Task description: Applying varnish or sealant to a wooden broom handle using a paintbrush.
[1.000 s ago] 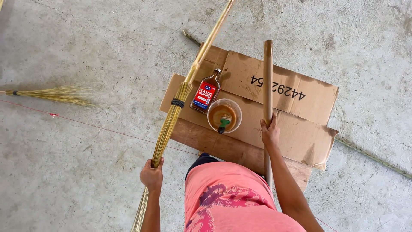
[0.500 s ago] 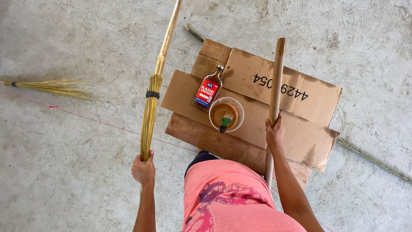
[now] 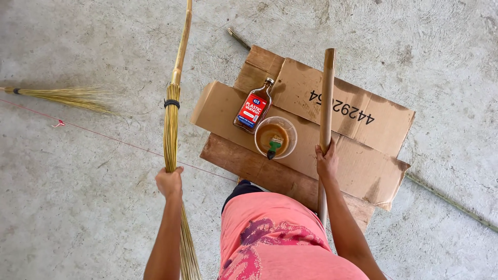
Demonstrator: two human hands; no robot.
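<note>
A flat bottle (image 3: 252, 108) and a bowl (image 3: 275, 137) with a brush sit on cardboard (image 3: 358, 140). Left of the cardboard, the left hand (image 3: 169, 181) is clenched around a straw broom (image 3: 171, 124); above it, the right hand (image 3: 327, 162) grips a wooden pole (image 3: 327, 98).

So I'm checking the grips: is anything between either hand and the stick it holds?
Nothing visible. The left hand grips the broom bundle directly, and the right hand grips the wooden pole directly.

Bright, even daylight falls from above with only soft, faint shadows, no glare, and sharp focus throughout.
</note>
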